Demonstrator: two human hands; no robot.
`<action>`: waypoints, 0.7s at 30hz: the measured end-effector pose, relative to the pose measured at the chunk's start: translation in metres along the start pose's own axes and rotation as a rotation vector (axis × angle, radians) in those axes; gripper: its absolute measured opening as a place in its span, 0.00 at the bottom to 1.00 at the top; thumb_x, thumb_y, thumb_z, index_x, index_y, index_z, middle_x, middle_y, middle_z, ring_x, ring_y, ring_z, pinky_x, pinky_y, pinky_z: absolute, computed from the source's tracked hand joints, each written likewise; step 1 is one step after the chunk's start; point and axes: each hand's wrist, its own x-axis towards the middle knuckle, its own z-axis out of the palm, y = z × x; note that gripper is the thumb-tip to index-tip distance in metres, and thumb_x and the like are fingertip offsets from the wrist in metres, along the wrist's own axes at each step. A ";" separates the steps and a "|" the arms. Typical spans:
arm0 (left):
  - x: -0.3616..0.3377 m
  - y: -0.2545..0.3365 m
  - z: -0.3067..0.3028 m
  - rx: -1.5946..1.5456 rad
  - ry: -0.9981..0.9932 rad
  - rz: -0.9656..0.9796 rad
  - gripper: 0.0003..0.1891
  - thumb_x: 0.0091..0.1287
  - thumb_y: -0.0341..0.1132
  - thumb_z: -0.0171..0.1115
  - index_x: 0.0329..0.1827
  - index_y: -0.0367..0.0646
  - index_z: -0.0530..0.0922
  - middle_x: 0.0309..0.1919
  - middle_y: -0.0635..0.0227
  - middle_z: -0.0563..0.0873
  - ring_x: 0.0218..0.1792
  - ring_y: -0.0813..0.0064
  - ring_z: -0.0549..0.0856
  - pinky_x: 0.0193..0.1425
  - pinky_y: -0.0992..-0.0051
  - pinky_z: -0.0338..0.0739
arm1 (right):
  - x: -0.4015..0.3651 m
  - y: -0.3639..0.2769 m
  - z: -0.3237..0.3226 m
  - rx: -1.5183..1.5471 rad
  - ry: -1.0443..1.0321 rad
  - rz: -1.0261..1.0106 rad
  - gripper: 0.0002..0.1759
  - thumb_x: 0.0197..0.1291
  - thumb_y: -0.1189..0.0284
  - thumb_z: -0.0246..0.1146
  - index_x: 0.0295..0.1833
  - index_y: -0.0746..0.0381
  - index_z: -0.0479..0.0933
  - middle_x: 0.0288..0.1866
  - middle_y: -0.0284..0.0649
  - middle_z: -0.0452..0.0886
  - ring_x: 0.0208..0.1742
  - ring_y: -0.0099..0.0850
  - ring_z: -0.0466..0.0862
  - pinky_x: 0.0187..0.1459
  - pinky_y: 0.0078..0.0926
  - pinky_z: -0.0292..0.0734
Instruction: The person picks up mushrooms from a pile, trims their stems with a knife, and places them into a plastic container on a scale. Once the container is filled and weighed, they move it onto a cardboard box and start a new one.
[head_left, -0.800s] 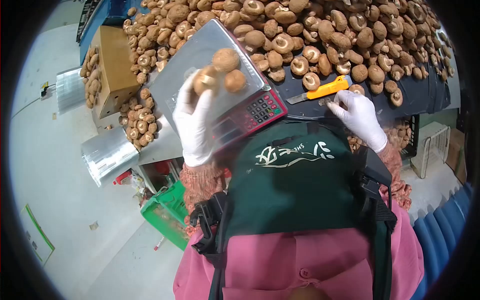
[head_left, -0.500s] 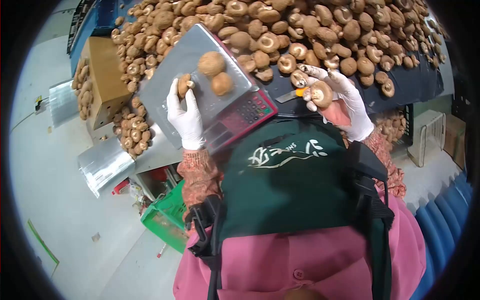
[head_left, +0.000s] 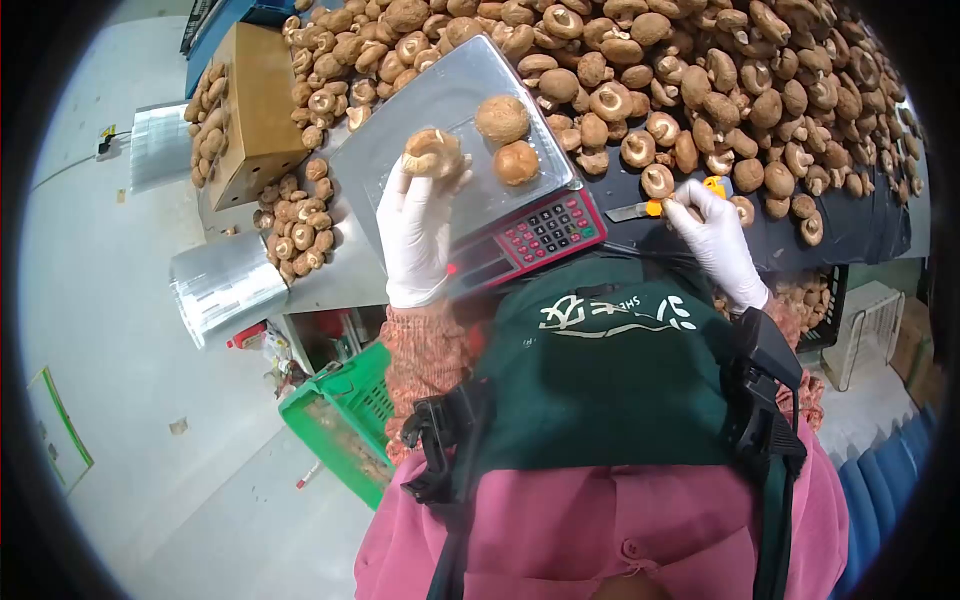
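Observation:
My left hand, in a white glove, is raised over the steel plate of a weighing scale. Its fingers are closed on a brown shiitake mushroom. Two more mushrooms, one larger and one smaller, rest on the plate to its right. My right hand, also gloved, is at the dark tabletop right of the scale, fingers bent together over a utility knife with an orange and yellow handle. A mushroom lies just beyond its fingertips. Whatever those fingers hold is hidden.
A big heap of mushrooms covers the far side of the table. Left of the scale stand a cardboard box, a small mushroom pile and a roll of clear film. Below is a green crate; a black crate sits lower right.
My left hand has lifted from the plate with a mushroom. My right hand has turned from palm up to palm down, and the mushroom no longer shows in it. The view has shifted.

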 end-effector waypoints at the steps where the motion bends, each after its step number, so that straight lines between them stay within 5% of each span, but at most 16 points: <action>1: -0.002 0.001 0.006 0.051 -0.017 -0.006 0.22 0.77 0.33 0.60 0.70 0.34 0.72 0.61 0.58 0.81 0.60 0.64 0.83 0.64 0.59 0.81 | -0.001 -0.004 0.000 0.128 -0.027 0.045 0.11 0.71 0.69 0.63 0.53 0.64 0.77 0.36 0.27 0.79 0.32 0.12 0.73 0.34 0.13 0.67; 4: -0.011 0.003 0.047 0.183 -0.099 -0.056 0.21 0.76 0.30 0.61 0.69 0.34 0.73 0.60 0.59 0.83 0.57 0.69 0.84 0.62 0.66 0.81 | -0.006 -0.015 -0.005 0.311 -0.120 0.158 0.18 0.68 0.72 0.63 0.62 0.63 0.77 0.40 0.28 0.80 0.35 0.14 0.75 0.37 0.15 0.71; 6: -0.016 -0.002 0.077 0.376 -0.274 -0.160 0.21 0.75 0.27 0.61 0.70 0.34 0.73 0.57 0.61 0.85 0.54 0.72 0.85 0.61 0.70 0.81 | -0.017 -0.017 0.006 0.182 -0.055 -0.200 0.31 0.65 0.70 0.67 0.72 0.63 0.70 0.52 0.36 0.81 0.52 0.22 0.81 0.56 0.21 0.77; 7: -0.016 -0.013 0.092 0.461 -0.383 -0.202 0.22 0.74 0.26 0.62 0.70 0.34 0.73 0.56 0.62 0.86 0.53 0.74 0.86 0.61 0.73 0.81 | -0.027 -0.018 0.007 0.410 -0.110 -0.145 0.37 0.62 0.69 0.70 0.76 0.62 0.66 0.61 0.39 0.80 0.62 0.27 0.80 0.63 0.25 0.75; 8: -0.020 -0.025 0.106 0.461 -0.409 -0.297 0.23 0.71 0.31 0.67 0.68 0.33 0.74 0.55 0.62 0.87 0.52 0.78 0.85 0.57 0.76 0.81 | -0.033 -0.020 0.005 0.132 0.011 -0.313 0.40 0.63 0.70 0.71 0.79 0.61 0.63 0.68 0.41 0.78 0.67 0.26 0.77 0.65 0.26 0.74; 11: -0.027 -0.046 0.129 0.865 -0.737 -0.302 0.33 0.69 0.35 0.69 0.75 0.38 0.66 0.49 0.55 0.90 0.46 0.73 0.90 0.54 0.73 0.83 | -0.055 -0.020 -0.012 0.405 -0.072 -0.076 0.31 0.61 0.73 0.70 0.70 0.64 0.73 0.66 0.43 0.80 0.66 0.27 0.77 0.69 0.28 0.71; 13: -0.031 -0.061 0.126 0.655 -0.811 -0.441 0.39 0.72 0.29 0.66 0.82 0.39 0.55 0.54 0.58 0.87 0.50 0.78 0.86 0.57 0.76 0.80 | -0.075 0.001 -0.028 0.299 0.047 -0.107 0.23 0.61 0.74 0.69 0.63 0.64 0.78 0.57 0.39 0.85 0.58 0.25 0.82 0.63 0.27 0.76; 15: -0.030 -0.049 0.127 0.730 -0.751 -0.409 0.37 0.73 0.29 0.64 0.82 0.38 0.56 0.56 0.57 0.86 0.49 0.76 0.87 0.58 0.76 0.80 | -0.100 0.028 -0.057 0.121 0.176 0.009 0.23 0.60 0.76 0.68 0.62 0.65 0.78 0.54 0.39 0.86 0.56 0.25 0.84 0.61 0.27 0.78; 17: -0.027 -0.055 0.114 0.673 -0.607 -0.456 0.30 0.76 0.28 0.59 0.79 0.36 0.61 0.58 0.57 0.83 0.49 0.76 0.85 0.58 0.76 0.79 | -0.125 0.060 -0.086 -0.670 0.272 0.159 0.28 0.62 0.67 0.70 0.65 0.65 0.75 0.52 0.39 0.87 0.46 0.31 0.88 0.51 0.28 0.82; 18: -0.026 -0.060 0.110 0.657 -0.606 -0.452 0.29 0.76 0.28 0.60 0.78 0.35 0.63 0.58 0.58 0.82 0.49 0.76 0.84 0.59 0.76 0.79 | -0.129 0.069 -0.097 -0.620 0.346 0.275 0.29 0.66 0.62 0.68 0.68 0.65 0.74 0.52 0.41 0.87 0.42 0.33 0.87 0.46 0.28 0.82; 19: -0.025 -0.062 0.108 0.644 -0.604 -0.447 0.28 0.76 0.29 0.60 0.77 0.34 0.64 0.58 0.59 0.82 0.49 0.76 0.84 0.59 0.77 0.78 | -0.130 0.077 -0.102 -0.565 0.420 0.388 0.31 0.69 0.58 0.66 0.70 0.65 0.72 0.53 0.43 0.87 0.38 0.35 0.86 0.42 0.27 0.82; 21: -0.027 -0.064 0.116 0.608 -0.620 -0.509 0.26 0.76 0.29 0.60 0.75 0.33 0.68 0.59 0.60 0.83 0.50 0.77 0.84 0.61 0.76 0.78 | -0.129 0.060 -0.104 1.131 0.200 0.206 0.34 0.77 0.52 0.56 0.75 0.66 0.66 0.53 0.49 0.86 0.35 0.35 0.84 0.35 0.26 0.79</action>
